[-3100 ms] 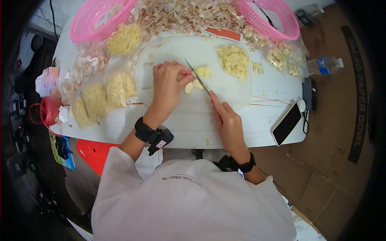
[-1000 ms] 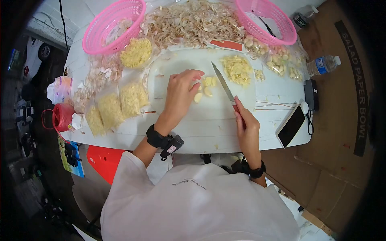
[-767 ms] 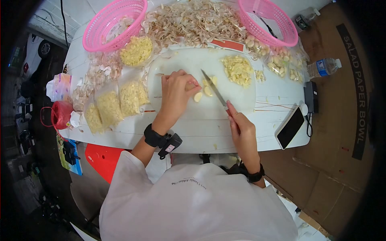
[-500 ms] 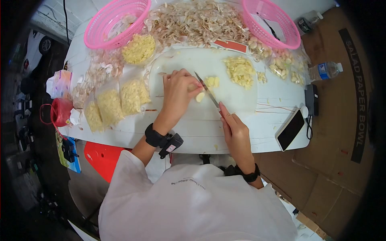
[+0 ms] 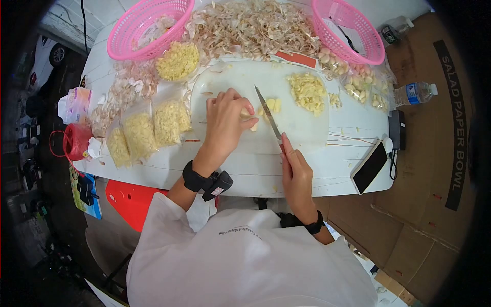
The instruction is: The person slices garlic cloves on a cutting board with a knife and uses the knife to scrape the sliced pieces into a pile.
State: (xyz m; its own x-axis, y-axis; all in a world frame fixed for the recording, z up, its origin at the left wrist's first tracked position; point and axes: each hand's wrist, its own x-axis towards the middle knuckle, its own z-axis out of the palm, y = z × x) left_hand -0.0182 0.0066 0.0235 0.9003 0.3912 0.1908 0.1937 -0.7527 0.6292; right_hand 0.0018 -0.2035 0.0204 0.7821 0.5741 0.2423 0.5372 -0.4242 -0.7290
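My left hand (image 5: 225,117) is over the white cutting board (image 5: 302,132), its thumb and fingertips closed around a pale garlic clove (image 5: 245,112) that they mostly cover. In my right hand (image 5: 298,171) is the handle of a knife (image 5: 268,111); its blade points away from me, just right of the left fingertips. A few cut garlic pieces (image 5: 273,105) lie right beside the blade. Farther right on the board is a larger heap of chopped garlic (image 5: 308,93).
Bags of chopped garlic (image 5: 139,134) stand left of the board, with a full tub (image 5: 177,61) behind them. Garlic skins (image 5: 250,30) pile up between two pink baskets (image 5: 120,38). Bagged peeled cloves (image 5: 360,82), a water bottle (image 5: 415,92) and a phone (image 5: 370,167) are at right.
My left thumb and fingers have drawn together over the clove, which showed more plainly before. The knife has shifted slightly right, away from the left fingertips.
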